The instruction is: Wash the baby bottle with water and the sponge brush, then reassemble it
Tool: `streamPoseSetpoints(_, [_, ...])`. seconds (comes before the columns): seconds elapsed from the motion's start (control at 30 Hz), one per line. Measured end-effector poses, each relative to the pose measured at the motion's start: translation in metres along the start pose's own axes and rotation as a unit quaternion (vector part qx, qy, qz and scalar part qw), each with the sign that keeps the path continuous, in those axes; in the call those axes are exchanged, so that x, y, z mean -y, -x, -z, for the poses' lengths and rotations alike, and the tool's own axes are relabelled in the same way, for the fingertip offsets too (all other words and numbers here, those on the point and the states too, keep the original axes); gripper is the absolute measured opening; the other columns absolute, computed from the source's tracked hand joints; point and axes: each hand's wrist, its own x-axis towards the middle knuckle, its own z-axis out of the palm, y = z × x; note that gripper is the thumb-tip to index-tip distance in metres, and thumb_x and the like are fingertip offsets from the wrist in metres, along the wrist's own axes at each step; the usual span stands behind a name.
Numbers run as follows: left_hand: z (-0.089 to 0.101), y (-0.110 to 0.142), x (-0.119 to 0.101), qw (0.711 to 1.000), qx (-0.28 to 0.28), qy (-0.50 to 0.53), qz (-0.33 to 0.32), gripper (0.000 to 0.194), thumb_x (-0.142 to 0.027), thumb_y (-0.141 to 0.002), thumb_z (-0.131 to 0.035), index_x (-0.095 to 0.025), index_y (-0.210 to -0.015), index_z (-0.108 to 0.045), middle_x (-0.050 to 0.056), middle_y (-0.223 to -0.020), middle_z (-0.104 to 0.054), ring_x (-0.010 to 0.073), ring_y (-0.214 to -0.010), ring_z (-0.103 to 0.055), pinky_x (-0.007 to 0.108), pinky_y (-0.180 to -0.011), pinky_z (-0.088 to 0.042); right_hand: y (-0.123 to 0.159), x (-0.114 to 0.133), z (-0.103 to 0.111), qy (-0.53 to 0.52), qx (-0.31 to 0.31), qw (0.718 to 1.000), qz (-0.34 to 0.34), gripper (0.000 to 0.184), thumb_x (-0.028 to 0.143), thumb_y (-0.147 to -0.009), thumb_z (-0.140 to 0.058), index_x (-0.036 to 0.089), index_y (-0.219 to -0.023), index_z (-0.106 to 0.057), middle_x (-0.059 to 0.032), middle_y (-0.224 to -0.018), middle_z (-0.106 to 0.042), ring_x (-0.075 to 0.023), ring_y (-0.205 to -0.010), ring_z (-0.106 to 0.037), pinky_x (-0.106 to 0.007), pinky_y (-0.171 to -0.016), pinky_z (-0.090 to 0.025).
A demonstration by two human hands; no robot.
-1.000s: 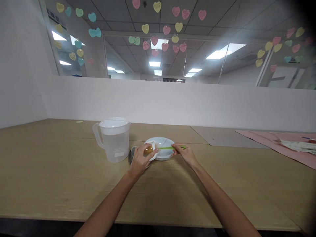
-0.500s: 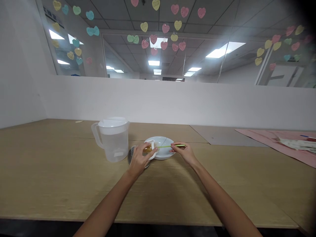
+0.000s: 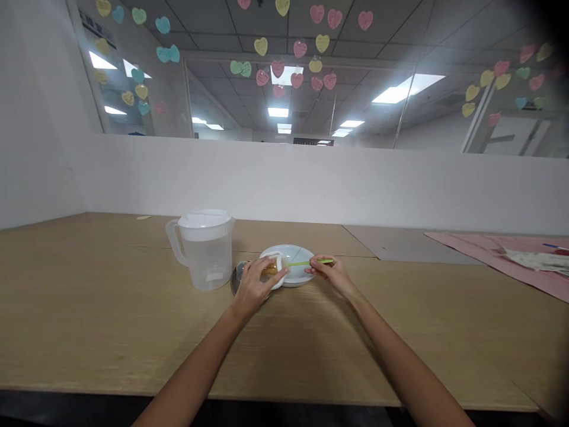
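Observation:
My left hand (image 3: pixel 255 283) is closed around a small piece with a white ring (image 3: pixel 279 263) and an amber see-through part (image 3: pixel 269 270). It is held tilted over the left side of a shallow white bowl (image 3: pixel 291 281). Between finger and thumb, my right hand (image 3: pixel 331 274) pinches a thin green stick (image 3: pixel 297 264), whose far end meets the white ring. Whether that end goes inside cannot be made out. Behind my left hand, a round dark-rimmed dish (image 3: pixel 234 286) is partly hidden, with something clear on it.
A translucent lidded pitcher (image 3: pixel 208 261) holding some liquid stands left of the bowl. On the far right lies a pink cloth (image 3: pixel 462 249) with white fabric (image 3: pixel 533 259) on it. A grey mat (image 3: pixel 400 244) lies near the white back wall (image 3: pixel 284 184).
Both hands stay nearly in place. The green stick has tilted slightly, its left end a little lower, and the white-ringed piece has shifted slightly right. The whole view has moved a touch.

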Motion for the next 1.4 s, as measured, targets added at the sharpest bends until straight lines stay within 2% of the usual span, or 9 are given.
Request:
streamPoseSetpoints(0.13, [-0.001,0.000,0.001,1.000,-0.005,-0.006,0.006,0.042,-0.013,-0.075,-0.056,-0.034,-0.111,-0.054,0.008,-0.111,-0.052,0.0206,-0.107,-0.047,0.036,-0.086,-0.037,-0.002,0.002,0.002,-0.054,0.007,0.998,-0.016,0.022,0.031,-0.055,-0.075,0.014,-0.064,-0.064,0.0017,-0.058,-0.057,-0.0085,-0.054,-0.055,-0.031,-0.073,-0.053])
streamPoseSetpoints(0.3, [0.000,-0.001,0.000,1.000,-0.002,-0.011,0.006,0.046,-0.013,-0.075,-0.057,-0.036,-0.114,-0.051,0.008,-0.111,-0.051,0.0205,-0.106,-0.047,0.036,-0.086,-0.036,-0.002,0.005,0.003,-0.066,-0.002,0.998,-0.020,0.021,0.031,-0.056,-0.075,0.014,-0.063,-0.065,0.0017,-0.057,-0.057,-0.0080,-0.055,-0.054,-0.028,-0.072,-0.053])
streamPoseSetpoints(0.77, [0.002,-0.002,-0.001,0.999,0.015,-0.035,-0.013,0.042,-0.011,-0.077,-0.053,-0.035,-0.112,-0.053,0.008,-0.110,-0.052,0.0201,-0.109,-0.045,0.035,-0.088,-0.034,-0.009,0.009,0.014,-0.105,-0.063,0.992,0.028,0.018,0.027,-0.059,-0.072,0.014,-0.061,-0.061,0.0041,-0.050,-0.053,-0.0048,-0.043,-0.048,-0.016,-0.048,-0.050])
streamPoseSetpoints(1.4, [0.001,0.001,0.002,0.998,0.046,-0.045,-0.005,0.036,-0.014,-0.080,-0.048,-0.034,-0.109,-0.055,0.008,-0.111,-0.052,0.0199,-0.110,-0.044,0.035,-0.090,-0.033,-0.015,0.008,0.025,-0.123,-0.125,0.984,0.045,0.018,0.025,-0.057,-0.071,0.013,-0.064,-0.060,0.0055,-0.049,-0.050,-0.0035,-0.039,-0.042,-0.015,-0.039,-0.043])
